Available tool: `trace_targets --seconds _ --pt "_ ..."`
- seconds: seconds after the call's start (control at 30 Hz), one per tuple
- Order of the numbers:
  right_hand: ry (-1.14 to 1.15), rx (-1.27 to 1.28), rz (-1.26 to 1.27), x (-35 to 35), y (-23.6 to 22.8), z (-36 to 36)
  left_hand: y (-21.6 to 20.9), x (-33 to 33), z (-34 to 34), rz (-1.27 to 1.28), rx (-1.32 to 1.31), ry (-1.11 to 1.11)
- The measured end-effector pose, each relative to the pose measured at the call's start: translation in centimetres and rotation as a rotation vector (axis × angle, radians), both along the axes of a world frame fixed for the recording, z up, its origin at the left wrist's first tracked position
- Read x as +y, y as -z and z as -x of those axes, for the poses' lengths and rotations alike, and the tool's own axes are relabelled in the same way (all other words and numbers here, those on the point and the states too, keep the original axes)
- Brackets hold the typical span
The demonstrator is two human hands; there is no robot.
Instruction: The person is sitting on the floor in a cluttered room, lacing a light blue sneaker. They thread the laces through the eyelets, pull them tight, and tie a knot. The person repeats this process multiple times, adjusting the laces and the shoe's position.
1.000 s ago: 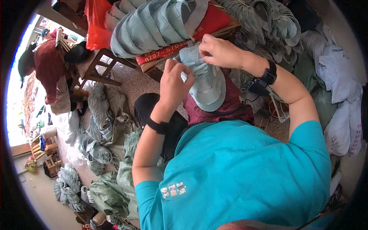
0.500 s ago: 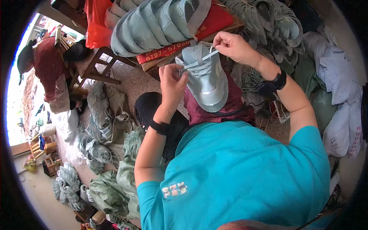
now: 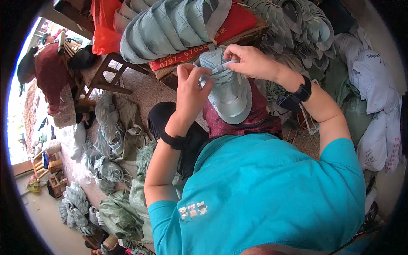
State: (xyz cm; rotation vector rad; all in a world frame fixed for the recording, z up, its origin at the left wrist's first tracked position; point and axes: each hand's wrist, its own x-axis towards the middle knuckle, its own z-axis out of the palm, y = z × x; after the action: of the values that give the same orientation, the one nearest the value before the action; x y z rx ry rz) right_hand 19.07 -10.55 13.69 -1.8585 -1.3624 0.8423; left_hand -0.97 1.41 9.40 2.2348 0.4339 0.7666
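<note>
the pale green shoe upper, mesh with light laces, rests on your maroon lap cloth, between your hands. your left hand and right hand each pinch its lace, fingers closed.

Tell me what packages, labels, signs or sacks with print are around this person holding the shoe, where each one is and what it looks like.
Red printed banner: lies under the stack of pale green shoe uppers on the wooden bench, a long red strip with pale print.
White sacks: piled at the right edge, lumpy, white with faint dark print.
Orange-red plastic bag: top left, crumpled, beside the stack.
Shirt patch: small pale squares on the teal sleeve.
</note>
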Motion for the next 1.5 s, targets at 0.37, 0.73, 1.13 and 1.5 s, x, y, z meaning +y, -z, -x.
trace_targets --seconds 0.37,0.73,1.13,1.5 --pt "-0.017 0.017 0.044 0.3 -1.0 0.2 -2.2 3.0 0.1 -0.011 0.268 0.151" --pt "-0.007 0.034 0.043 0.6 -0.8 0.1 -3.3 2.9 -0.3 -0.237 0.314 0.291" --pt "0.01 0.173 -0.008 1.2 1.3 -0.3 -1.5 1.0 -0.6 -0.466 -0.012 0.094" --pt "-0.01 0.162 -0.046 -0.8 0.1 -2.5 3.9 0.0 1.4 0.105 -0.016 -0.159"
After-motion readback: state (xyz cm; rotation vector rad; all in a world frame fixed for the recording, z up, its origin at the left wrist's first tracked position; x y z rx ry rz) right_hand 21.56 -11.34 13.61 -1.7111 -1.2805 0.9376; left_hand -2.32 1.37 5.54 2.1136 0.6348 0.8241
